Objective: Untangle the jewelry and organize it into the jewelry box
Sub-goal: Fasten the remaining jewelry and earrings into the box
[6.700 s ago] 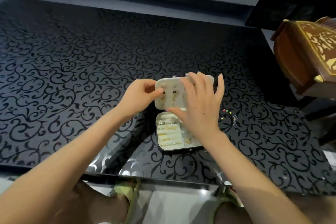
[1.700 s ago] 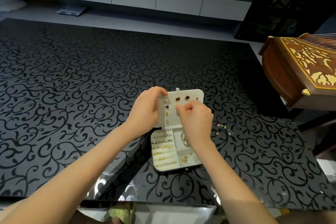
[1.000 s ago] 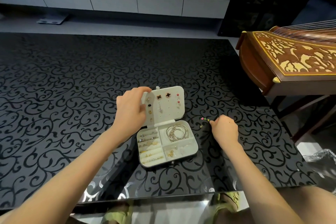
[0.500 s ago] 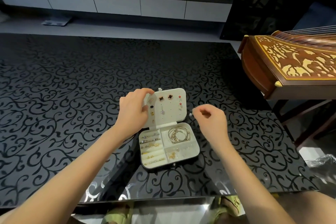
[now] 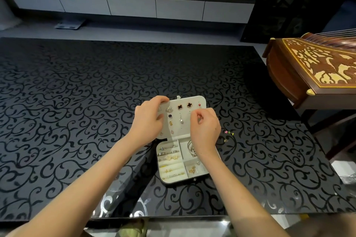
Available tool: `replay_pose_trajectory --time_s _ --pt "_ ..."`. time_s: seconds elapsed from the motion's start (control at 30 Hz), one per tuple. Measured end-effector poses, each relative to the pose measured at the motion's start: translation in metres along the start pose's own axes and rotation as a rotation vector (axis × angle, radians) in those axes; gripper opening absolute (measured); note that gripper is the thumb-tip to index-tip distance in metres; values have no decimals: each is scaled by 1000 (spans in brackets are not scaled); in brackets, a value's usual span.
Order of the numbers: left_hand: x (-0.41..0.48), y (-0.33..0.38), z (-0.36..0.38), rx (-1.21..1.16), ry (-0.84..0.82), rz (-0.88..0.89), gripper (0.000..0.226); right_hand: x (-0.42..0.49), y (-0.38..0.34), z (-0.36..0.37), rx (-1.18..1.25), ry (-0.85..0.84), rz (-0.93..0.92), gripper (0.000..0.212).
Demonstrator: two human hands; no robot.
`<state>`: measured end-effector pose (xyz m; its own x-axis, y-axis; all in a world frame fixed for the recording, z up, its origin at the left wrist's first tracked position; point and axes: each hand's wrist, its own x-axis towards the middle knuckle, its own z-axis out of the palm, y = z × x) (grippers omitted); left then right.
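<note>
The small white rounded jewelry box [image 5: 179,181] lies open on the glossy black scroll-patterned desk [image 5: 77,102], near its front edge. Its tray holds silver and gold rings [image 5: 167,153] in the left rolls and thin beaded bracelets [image 5: 191,150] at the right. Above the tray, the right hand [image 5: 206,131] has thumb and forefinger pinched at the upright white lid [image 5: 185,129]; I cannot tell whether they hold anything. The left hand [image 5: 149,119] grips the lid's left edge. Two dark clover-shaped studs [image 5: 180,107] are pinned near the lid's top. Tiny pink and yellow loose earrings [image 5: 228,132] lie just right of the box. Farther right stands a brown inlaid wooden zither [image 5: 316,67].
</note>
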<state>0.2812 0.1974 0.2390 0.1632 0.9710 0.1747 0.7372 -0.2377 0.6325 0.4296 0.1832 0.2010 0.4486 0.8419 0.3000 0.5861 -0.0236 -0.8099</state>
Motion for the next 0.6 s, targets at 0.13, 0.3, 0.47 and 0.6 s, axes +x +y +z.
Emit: replay_pose_trajectory --time_s 0.13,0.3,0.47,0.6 --pt "0 -3 1 -24 -3 -1 47 -1 -1 4 -3 62 -29 28" --pt "1 -2 0 -18 -6 -6 47 -2 0 8 -71 115 -65 21" --pt "3 -4 0 -24 -10 -9 47 -3 0 11 -96 164 -58 18" --pt "4 -6 0 -28 -13 -6 47 -2 -1 12 -87 191 -41 18"
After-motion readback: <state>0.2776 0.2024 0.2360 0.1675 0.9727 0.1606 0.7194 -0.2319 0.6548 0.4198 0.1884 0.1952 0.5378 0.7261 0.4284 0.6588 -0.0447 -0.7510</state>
